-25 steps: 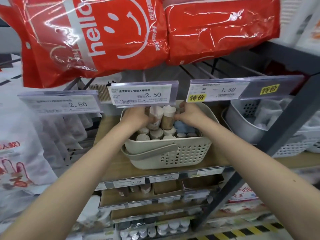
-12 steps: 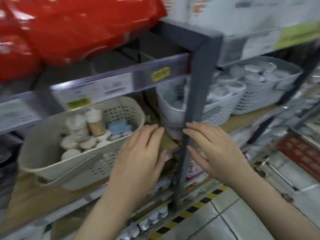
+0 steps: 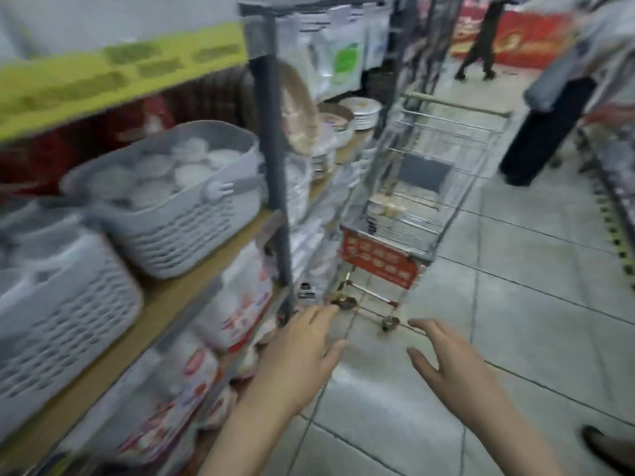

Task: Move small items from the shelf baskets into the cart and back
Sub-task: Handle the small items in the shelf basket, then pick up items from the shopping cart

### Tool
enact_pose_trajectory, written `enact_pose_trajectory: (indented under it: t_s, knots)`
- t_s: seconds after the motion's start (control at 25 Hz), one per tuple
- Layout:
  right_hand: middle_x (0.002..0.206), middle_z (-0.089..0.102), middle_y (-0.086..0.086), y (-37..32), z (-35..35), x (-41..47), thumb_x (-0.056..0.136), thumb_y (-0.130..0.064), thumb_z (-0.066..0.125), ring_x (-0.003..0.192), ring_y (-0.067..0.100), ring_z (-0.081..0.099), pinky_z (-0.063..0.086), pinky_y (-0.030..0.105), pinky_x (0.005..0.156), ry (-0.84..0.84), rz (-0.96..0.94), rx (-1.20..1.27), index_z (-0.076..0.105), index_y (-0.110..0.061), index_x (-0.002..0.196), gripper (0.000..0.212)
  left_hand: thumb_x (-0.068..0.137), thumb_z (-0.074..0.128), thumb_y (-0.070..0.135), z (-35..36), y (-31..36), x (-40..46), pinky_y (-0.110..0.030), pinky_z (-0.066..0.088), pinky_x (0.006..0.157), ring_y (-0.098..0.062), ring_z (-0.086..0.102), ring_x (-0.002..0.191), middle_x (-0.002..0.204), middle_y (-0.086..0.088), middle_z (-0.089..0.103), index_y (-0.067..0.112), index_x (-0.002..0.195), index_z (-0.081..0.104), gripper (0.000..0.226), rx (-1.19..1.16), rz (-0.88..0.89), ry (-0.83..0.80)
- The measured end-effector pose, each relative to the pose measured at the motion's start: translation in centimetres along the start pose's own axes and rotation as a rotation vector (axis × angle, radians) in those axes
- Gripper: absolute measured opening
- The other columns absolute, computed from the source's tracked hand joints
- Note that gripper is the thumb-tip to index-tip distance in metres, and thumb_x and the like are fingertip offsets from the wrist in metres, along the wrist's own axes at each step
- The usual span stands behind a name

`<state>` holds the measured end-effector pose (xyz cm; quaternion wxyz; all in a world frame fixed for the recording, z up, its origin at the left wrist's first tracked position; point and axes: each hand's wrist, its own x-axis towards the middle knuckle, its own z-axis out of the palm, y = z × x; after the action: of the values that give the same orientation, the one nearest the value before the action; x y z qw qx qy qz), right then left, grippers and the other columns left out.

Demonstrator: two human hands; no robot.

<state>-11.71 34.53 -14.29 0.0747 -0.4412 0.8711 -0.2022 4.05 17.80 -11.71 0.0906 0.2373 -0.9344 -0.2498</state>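
Two hands (image 3: 295, 352), one cart (image 3: 422, 187), two grey baskets (image 3: 192, 214) on the shelf.

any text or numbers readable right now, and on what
None can be read.
Red sign on the shopping cart: pale characters, blurred.
Yellow-green shelf strip: dark blocks, blurred.
Hanging white packets: green patch, print illegible.
Red-and-white bags on the lower shelf: print blurred.

Both the left hand (image 3: 295, 355) and right hand (image 3: 450, 362) reach empty, fingers spread, toward the cart (image 3: 422, 187) beside the shelf baskets (image 3: 178, 214)
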Motion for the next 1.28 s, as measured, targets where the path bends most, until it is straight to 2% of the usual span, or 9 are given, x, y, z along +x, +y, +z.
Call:
enact_pose_trajectory:
  t_s: [0.16, 0.48, 0.56, 0.64, 0.76, 0.96, 1.08, 1.28]
  knots:
    - [0.134, 0.048, -0.011, 6.3, -0.9, 3.4, 0.095, -0.034, 0.051, 0.125, 0.009, 0.045, 0.034, 0.022, 0.099, -0.04, 0.154, 0.028, 0.045, -0.026, 0.132, 0.038, 0.094, 0.047, 0.043, 4.8, 0.8, 8.6, -0.026, 0.037, 0.102, -0.007, 0.039, 0.13, 0.141, 0.014, 0.042, 0.031, 0.139, 0.038, 0.048, -0.085, -0.023, -0.167]
    - [0.129, 0.051, -0.013, 12.7, 0.7, 19.7, 0.094, -0.036, 0.05, 0.121, 0.006, 0.045, 0.034, 0.018, 0.094, -0.106, 0.194, 0.145, 0.045, -0.029, 0.132, 0.038, 0.093, 0.054, 0.034, 8.2, -4.2, 25.8, -0.019, 0.039, 0.089, -0.007, 0.05, 0.117, 0.134, 0.008, 0.052, 0.025, 0.137, 0.045, 0.045, -0.151, -0.194, -0.24]
    - [0.127, 0.053, -0.011, 14.9, 0.2, 23.8, 0.094, -0.035, 0.051, 0.12, 0.009, 0.048, 0.036, 0.021, 0.096, -0.127, 0.234, 0.155, 0.047, -0.026, 0.13, 0.038, 0.093, 0.054, 0.033, 8.6, -4.9, 30.8, -0.022, 0.041, 0.093, -0.007, 0.051, 0.116, 0.132, 0.006, 0.054, 0.023, 0.135, 0.047, 0.043, -0.171, -0.22, -0.275]
    - [0.127, 0.054, -0.009, 17.7, -0.6, 27.7, 0.094, -0.034, 0.052, 0.119, 0.011, 0.049, 0.037, 0.023, 0.096, -0.136, 0.279, 0.149, 0.048, -0.024, 0.129, 0.037, 0.093, 0.054, 0.034, 9.2, -4.7, 36.3, -0.027, 0.044, 0.095, -0.009, 0.053, 0.115, 0.128, 0.007, 0.056, 0.024, 0.133, 0.048, 0.041, -0.15, -0.205, -0.308]
    - [0.129, 0.053, -0.008, 23.0, -1.9, 32.9, 0.094, -0.031, 0.053, 0.121, 0.011, 0.048, 0.033, 0.018, 0.093, -0.136, 0.346, 0.139, 0.049, -0.022, 0.129, 0.036, 0.093, 0.055, 0.031, 10.8, -3.0, 45.0, -0.031, 0.047, 0.093, -0.012, 0.057, 0.111, 0.119, 0.006, 0.059, 0.025, 0.127, 0.052, 0.034, -0.115, -0.142, -0.333]
    - [0.134, 0.052, -0.003, 31.6, -3.2, 41.5, 0.094, -0.029, 0.053, 0.124, 0.013, 0.048, 0.034, 0.023, 0.101, -0.217, 0.4, 0.151, 0.048, -0.018, 0.133, 0.04, 0.097, 0.048, 0.033, 14.7, 1.3, 56.7, -0.027, 0.039, 0.099, -0.012, 0.049, 0.122, 0.137, 0.005, 0.05, 0.02, 0.138, 0.043, 0.044, -0.062, -0.1, -0.365]
    - [0.136, 0.051, -0.003, 37.0, -3.2, 49.5, 0.095, -0.03, 0.053, 0.124, 0.013, 0.048, 0.035, 0.025, 0.102, -0.314, 0.35, 0.161, 0.047, -0.018, 0.135, 0.042, 0.096, 0.049, 0.032, 19.0, 2.0, 63.3, -0.026, 0.041, 0.099, -0.01, 0.052, 0.117, 0.134, 0.004, 0.053, 0.018, 0.134, 0.047, 0.04, -0.09, -0.172, -0.391]
    - [0.136, 0.053, 0.003, 46.6, -0.1, 64.2, 0.096, -0.027, 0.052, 0.115, 0.017, 0.057, 0.044, 0.032, 0.1, -0.529, 0.341, 0.161, 0.046, -0.013, 0.134, 0.042, 0.094, 0.055, 0.028, 27.5, 1.4, 73.6, -0.027, 0.045, 0.098, -0.012, 0.055, 0.113, 0.129, 0.0, 0.057, 0.015, 0.132, 0.05, 0.041, -0.206, -0.424, -0.439]
